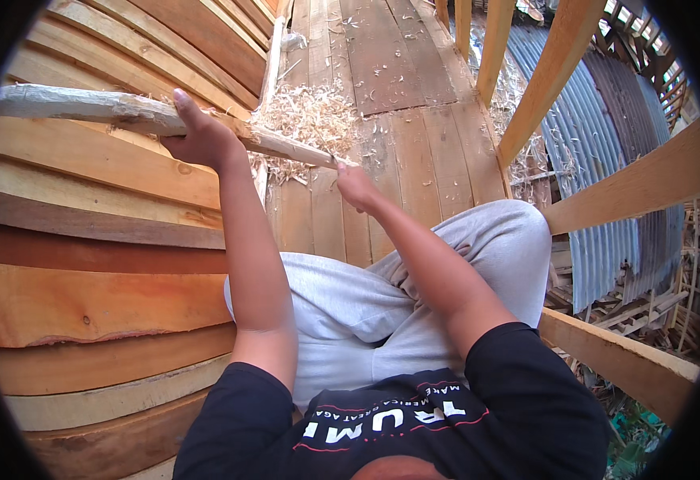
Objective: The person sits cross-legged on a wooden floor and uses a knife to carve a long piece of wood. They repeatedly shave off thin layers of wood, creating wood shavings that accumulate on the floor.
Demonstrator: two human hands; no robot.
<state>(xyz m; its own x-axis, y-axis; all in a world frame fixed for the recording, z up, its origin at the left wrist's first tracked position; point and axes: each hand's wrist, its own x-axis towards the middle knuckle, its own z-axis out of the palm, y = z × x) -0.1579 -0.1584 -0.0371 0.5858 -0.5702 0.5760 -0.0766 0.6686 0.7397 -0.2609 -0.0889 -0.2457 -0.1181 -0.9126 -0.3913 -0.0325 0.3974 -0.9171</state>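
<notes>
A long, peeled wooden pole [118, 108] runs across the upper left, pale and rough, thinning toward its right end. My left hand [206, 142] is closed around its middle, thumb on the upper side. At the thin right end my right hand [356, 189] is a closed fist. A small dark bit shows between that fist and the wood; what the fingers hold is too small to make out. Curled wood shavings [310, 120] lie heaped on the plank floor [410, 152] just beyond the pole.
A wall of overlapping boards [94, 296] rises close on my left. To the right stands a railing of wooden posts [554, 72], with corrugated metal sheets [566, 104] below it. My legs in grey trousers [486, 240] are folded on the floor.
</notes>
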